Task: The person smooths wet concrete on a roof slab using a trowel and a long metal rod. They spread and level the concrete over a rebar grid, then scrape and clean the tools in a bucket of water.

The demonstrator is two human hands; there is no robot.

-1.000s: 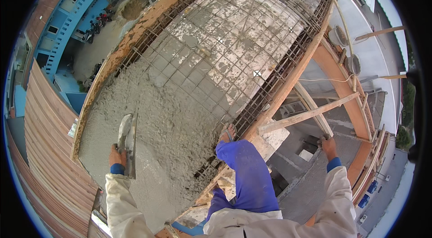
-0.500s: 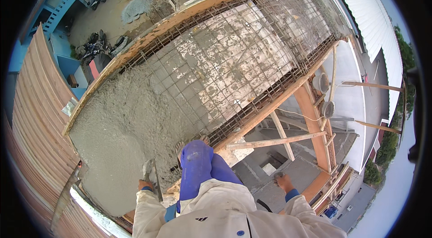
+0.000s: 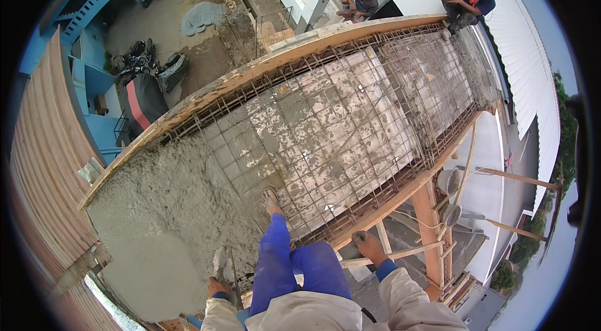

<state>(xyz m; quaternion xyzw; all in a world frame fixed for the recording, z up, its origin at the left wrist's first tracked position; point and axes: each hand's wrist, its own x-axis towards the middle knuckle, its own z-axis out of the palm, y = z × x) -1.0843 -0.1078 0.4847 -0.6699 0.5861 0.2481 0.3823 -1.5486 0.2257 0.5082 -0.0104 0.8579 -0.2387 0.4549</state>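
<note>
My left hand [image 3: 217, 287] is closed on a concrete-smeared trowel [image 3: 233, 274], whose long narrow blade stands on edge beside my leg. Below it spreads wet concrete [image 3: 169, 206], rough in the middle and smoother toward the near left. My right hand [image 3: 370, 248] hangs over the slab's right edge with its fingers curled and grey with cement; whether it holds anything is hidden. One muddy bare foot [image 3: 270, 201] is planted where the concrete meets the steel rebar grid [image 3: 325, 137].
Wooden formwork [image 3: 250, 72] borders the slab's far side, and another board [image 3: 400, 187] runs along the right. Beyond that board, timber props [image 3: 400, 253] and buckets [image 3: 448, 182] stand over a drop. Two people [image 3: 362, 4] [image 3: 469, 2] crouch at the far end. Motorcycles [image 3: 134, 58] are parked below.
My foot has stepped forward to the rebar's edge. My right hand has risen and moved left. The view has tilted up, showing more of the people at the far end.
</note>
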